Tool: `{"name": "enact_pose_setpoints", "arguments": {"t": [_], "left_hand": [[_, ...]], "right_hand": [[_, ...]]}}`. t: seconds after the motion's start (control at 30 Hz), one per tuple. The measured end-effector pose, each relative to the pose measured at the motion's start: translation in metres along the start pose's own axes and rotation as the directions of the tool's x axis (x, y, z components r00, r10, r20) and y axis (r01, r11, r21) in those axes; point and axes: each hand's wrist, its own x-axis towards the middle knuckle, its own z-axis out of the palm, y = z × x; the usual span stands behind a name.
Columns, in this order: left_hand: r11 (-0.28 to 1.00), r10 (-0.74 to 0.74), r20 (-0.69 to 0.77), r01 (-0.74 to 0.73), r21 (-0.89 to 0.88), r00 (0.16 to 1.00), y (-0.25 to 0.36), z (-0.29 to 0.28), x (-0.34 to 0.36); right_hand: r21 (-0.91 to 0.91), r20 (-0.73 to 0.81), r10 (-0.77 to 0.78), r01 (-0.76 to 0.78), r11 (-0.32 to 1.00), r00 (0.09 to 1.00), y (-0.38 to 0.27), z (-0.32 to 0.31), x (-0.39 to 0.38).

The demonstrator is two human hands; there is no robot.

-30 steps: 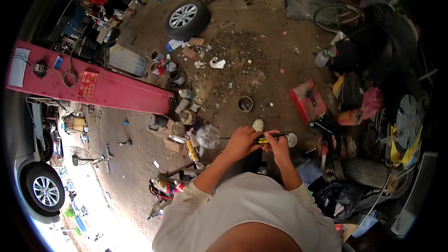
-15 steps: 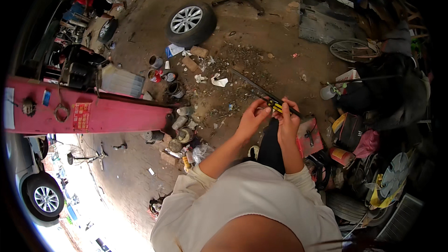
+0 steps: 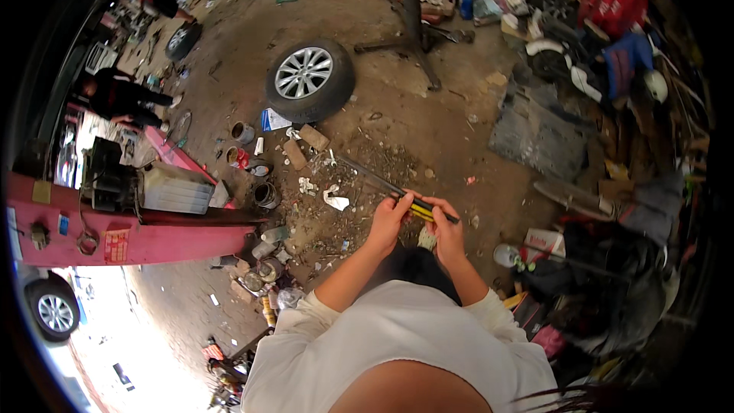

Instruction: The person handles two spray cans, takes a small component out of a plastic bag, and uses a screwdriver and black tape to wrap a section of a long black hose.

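The tool [image 3: 417,209] is partly covered by the left hand [image 3: 390,222] and right hand [image 3: 447,231]; its kind stays too small to tell

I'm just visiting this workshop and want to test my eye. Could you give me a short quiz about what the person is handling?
1. True or false: both hands grip the long thin tool with the yellow and black handle.
2. What lies on the dirt floor beyond the hands? A) a car wheel with a silver rim B) a ladder C) a bucket of water
3. Fill in: the left hand and the right hand are held ___ the person's body.

Key: 1 true; 2 A, the wheel; 3 in front of.
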Motion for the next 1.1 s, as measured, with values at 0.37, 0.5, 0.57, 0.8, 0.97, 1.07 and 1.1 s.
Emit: {"name": "enact_pose_setpoints", "arguments": {"t": [0.37,0.5,0.57,0.8,0.97,1.07,1.1], "left_hand": [[0.998,0.007,-0.391,-0.028,-0.049,0.920,0.095,-0.055,0.178],[0.993,0.112,-0.431,-0.114,0.021,0.895,0.148,-0.083,0.288],[0.981,0.174,-0.495,-0.106,0.162,0.852,0.175,-0.087,0.335],[0.906,0.380,-0.323,-0.279,0.318,0.867,0.279,-0.103,0.477],[0.846,0.471,-0.300,-0.329,0.420,0.829,0.309,-0.107,0.575],[0.757,0.547,-0.241,-0.352,0.550,0.801,0.342,-0.109,0.634],[0.755,0.541,-0.250,-0.332,0.565,0.803,0.353,-0.111,0.656]], "right_hand": [[-0.309,0.277,0.456,-0.371,0.876,0.846,-0.012,0.022,0.247],[-0.441,0.310,0.436,-0.278,0.853,0.845,-0.027,0.049,0.361],[-0.534,0.320,0.395,-0.180,0.826,0.861,-0.048,0.072,0.414],[-0.647,0.383,0.299,0.023,0.762,0.874,-0.093,0.123,0.560],[-0.713,0.295,0.324,-0.019,0.701,0.899,-0.097,0.131,0.652],[-0.753,0.258,0.311,-0.011,0.658,0.915,-0.104,0.143,0.724],[-0.762,0.251,0.304,-0.006,0.648,0.919,-0.106,0.148,0.752]]}}
